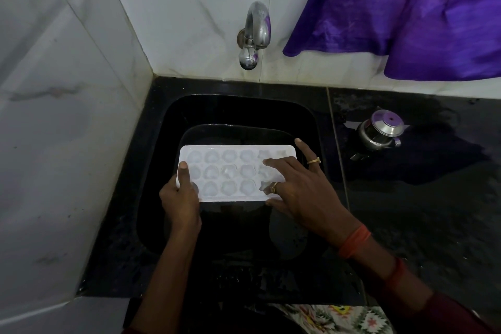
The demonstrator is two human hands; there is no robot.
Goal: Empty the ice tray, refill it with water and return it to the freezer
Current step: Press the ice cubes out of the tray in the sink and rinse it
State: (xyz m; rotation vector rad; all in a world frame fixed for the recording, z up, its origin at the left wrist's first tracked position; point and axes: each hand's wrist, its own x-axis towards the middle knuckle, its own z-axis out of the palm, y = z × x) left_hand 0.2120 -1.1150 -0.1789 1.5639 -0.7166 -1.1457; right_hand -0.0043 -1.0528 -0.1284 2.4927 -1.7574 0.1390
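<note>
**Fingers (pixel 272 165) spread on the ice tray (pixel 233 175) over the sink (pixel 157 171)**

Fingers of the right hand (pixel 301 192) lie straight and spread across the right end of the white tray. The forefinger's tip touches a compartment in the middle row, and the thumb lies along the near rim. One finger reaches past the tray's far right corner, and the finger beside it wears a gold ring (pixel 314 161). Nothing is clenched in this hand; it rests flat on the plastic.

The left hand (pixel 180 199) grasps the tray's left end. Its thumb is pressed on top near the rim, and the other fingers are curled out of sight beneath.

The tray is held roughly level above the black sink, lengthwise from left to right, with its cells facing up. It has three rows of six cells. Most look pale and frosted, and the ones under the right hand are star-shaped and darker. Whether they hold ice or water cannot be told.

A chrome tap (pixel 256 32) juts from the white tiled wall above the sink's far edge. To its right hangs a purple cloth (pixel 406 13). On the black tabletop (pixel 420 219), right of the sink and well apart from the tray, stands a small steel pot (pixel 379 131) with its lid on. Orange bangles (pixel 353 241) circle the right wrist.
</note>
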